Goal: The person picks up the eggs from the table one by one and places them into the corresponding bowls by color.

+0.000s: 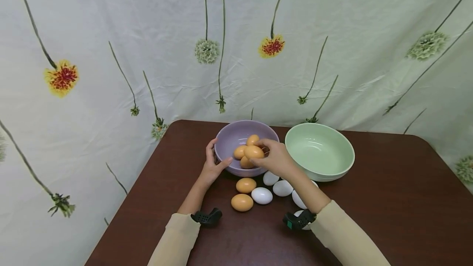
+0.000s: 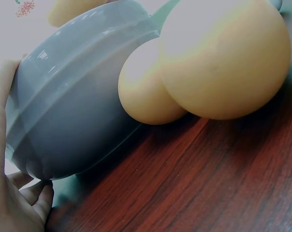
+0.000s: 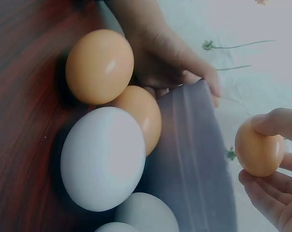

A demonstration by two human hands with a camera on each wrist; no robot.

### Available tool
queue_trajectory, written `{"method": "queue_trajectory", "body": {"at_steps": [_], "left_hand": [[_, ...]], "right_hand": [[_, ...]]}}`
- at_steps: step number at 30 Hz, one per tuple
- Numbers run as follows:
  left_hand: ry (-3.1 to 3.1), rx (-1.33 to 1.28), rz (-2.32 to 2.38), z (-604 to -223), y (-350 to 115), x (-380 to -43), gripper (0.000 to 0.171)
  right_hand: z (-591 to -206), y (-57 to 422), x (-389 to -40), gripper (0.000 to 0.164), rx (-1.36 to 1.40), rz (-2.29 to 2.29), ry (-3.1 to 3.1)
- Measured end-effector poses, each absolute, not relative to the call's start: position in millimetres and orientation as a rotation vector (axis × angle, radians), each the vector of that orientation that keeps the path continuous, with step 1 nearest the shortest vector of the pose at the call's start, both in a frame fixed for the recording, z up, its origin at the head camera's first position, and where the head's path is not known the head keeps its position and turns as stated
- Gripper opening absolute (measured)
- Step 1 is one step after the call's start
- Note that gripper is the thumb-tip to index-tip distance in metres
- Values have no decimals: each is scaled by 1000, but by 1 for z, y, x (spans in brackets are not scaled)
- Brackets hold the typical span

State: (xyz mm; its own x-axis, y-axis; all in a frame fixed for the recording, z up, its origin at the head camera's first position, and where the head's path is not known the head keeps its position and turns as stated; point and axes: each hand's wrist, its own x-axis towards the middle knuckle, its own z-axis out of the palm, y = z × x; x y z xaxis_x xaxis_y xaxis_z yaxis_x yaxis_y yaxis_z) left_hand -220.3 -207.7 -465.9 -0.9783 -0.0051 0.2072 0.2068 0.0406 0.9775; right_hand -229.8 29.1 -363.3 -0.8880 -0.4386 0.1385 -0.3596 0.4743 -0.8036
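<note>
My left hand (image 1: 214, 165) grips the near-left side of a purple bowl (image 1: 226, 136), thumb at the rim and fingers around the outer wall. Over the bowl, my right hand (image 1: 277, 157) pinches a brown egg (image 1: 253, 151) between thumb and fingers; the right wrist view shows that held egg (image 3: 259, 147) above rim level. Several brown eggs lie inside the bowl, among them one egg (image 1: 253, 139) toward the back. In front of the bowl, two brown eggs (image 1: 242, 202) rest on the table beside a white egg (image 1: 262, 196).
A green bowl (image 1: 319, 151) stands right of the purple one, with no eggs visible in it. More white eggs (image 1: 282, 188) lie under and around my right forearm, partly hidden. The dark wooden table (image 1: 388, 184) meets a flowered cloth (image 1: 166, 32) behind.
</note>
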Motion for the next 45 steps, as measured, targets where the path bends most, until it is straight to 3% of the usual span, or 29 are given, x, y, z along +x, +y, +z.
{"method": "queue_trajectory", "body": {"at_steps": [32, 45], "left_hand": [[-2152, -229, -2069, -465, -206, -221, 83], [-2138, -235, -2061, -468, -209, -223, 83]], "right_hand": [[-394, -29, -263, 40, -852, -1132, 2692], [-398, -36, -268, 24, -944, -886, 2776]]}}
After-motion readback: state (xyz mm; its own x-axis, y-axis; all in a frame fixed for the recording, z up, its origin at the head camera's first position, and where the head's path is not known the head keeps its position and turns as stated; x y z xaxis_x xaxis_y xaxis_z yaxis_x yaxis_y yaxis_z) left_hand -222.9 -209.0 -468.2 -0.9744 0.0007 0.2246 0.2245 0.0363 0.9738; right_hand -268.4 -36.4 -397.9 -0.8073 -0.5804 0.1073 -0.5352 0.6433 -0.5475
